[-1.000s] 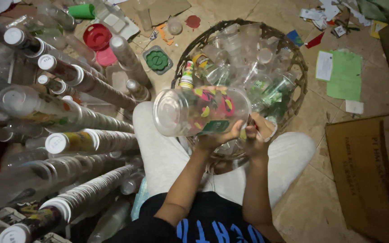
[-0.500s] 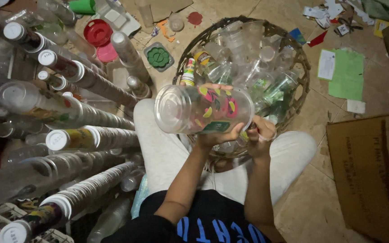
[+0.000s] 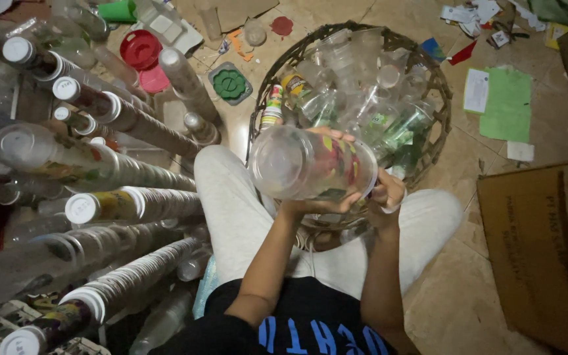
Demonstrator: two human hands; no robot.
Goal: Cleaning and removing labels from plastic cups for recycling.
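I hold a clear plastic cup with coloured print on its side, lying sideways with its base toward the left. My left hand cups it from below, fingers wrapped round its rim end. My right hand pinches the rim at the right. Just behind the cup stands a round wire basket filled with several loose clear cups. I sit on the floor with my legs in light trousers around the basket.
Long nested stacks of plastic cups lie in rows at the left. A red lid and a green lid sit on the tiled floor. Green paper and a cardboard box lie at right.
The cup has stayed in both hands and shifted slightly; my hands have turned it a little at the rim end. The view has drifted slightly.
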